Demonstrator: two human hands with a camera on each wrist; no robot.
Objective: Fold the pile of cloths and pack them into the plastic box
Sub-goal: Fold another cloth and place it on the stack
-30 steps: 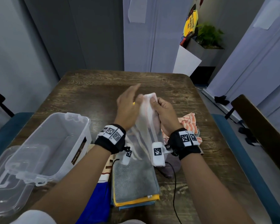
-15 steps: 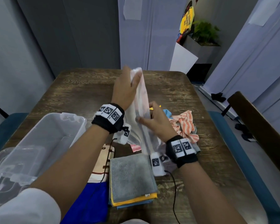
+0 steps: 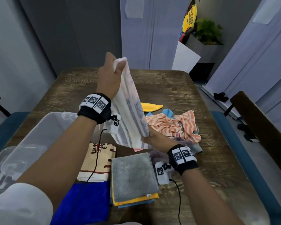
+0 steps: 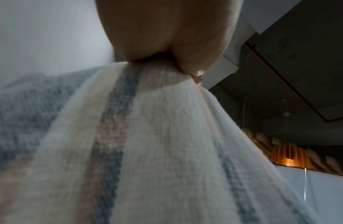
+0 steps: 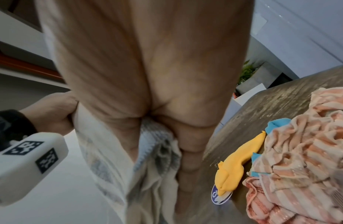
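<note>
Landmark: folded stack point(image 3: 133, 174), grey cloth on top with yellow and blue under it, at the near edge of the table point(image 3: 169, 88)

- Striped cloth point(image 3: 130, 114), white with grey bands: in the air above and beyond the stack, drawn out in one long slant
- Left hand point(image 3: 109, 77): high above the stack's far side, thumb and fingers pinching the cloth's top end; the wrist view shows a tight pinch
- Right hand point(image 3: 154, 140): low, just beyond the stack's far right corner, fingers curled round the cloth's lower end
- Change: a second ago both hands sat close together at the top end and the cloth hung slack. Since then the left has risen and the right has run down to the bottom, so the cloth is now taut between them
- Reading: cloth straightened and probably ready to halve or lay down; the fold itself is not yet made
- Plastic box point(image 3: 39, 135): left of the stack, open-topped; a printed cloth point(image 3: 97, 159) and a blue cloth point(image 3: 84, 202) lie folded between the two
- Loose pile point(image 3: 173, 125), orange-striped on top: right of and beyond the stack, with a yellow cloth point(image 3: 151, 106) further beyond. Several cloths still to fold, and packing looks not yet begun
</note>
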